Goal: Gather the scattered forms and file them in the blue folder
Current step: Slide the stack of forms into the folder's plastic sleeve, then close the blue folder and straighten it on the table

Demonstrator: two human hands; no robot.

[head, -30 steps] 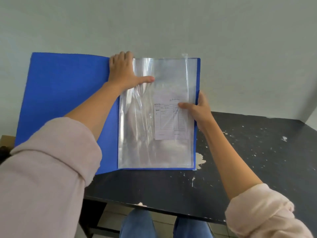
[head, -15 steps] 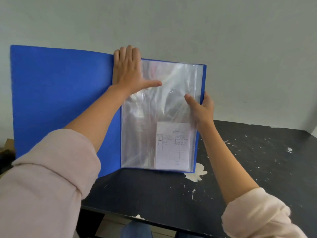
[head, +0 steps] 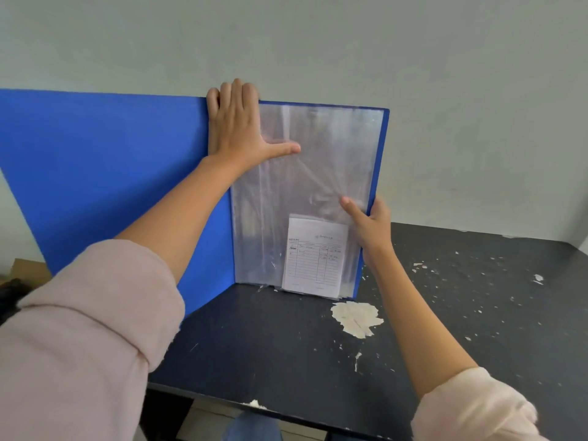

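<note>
One form [head: 315, 256] sits low in the clear sleeve [head: 305, 186] of the blue folder [head: 105, 173], which stands upright on the counter [head: 286, 354], long axis vertical. Left hand [head: 237, 132] lies spread flat at the spine top; right hand [head: 370, 227] pinches the folder's right edge, nearer the form. Sleeve probably open at top; glare hides it.

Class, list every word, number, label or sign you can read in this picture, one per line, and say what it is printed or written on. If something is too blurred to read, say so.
Form inside the clear sleeve of the blue folder: printed heading, ruled table and handwritten entries, all too small and blurred to read.
Blue folder cover: no text visible.
Table and wall: no text or signs.
</note>
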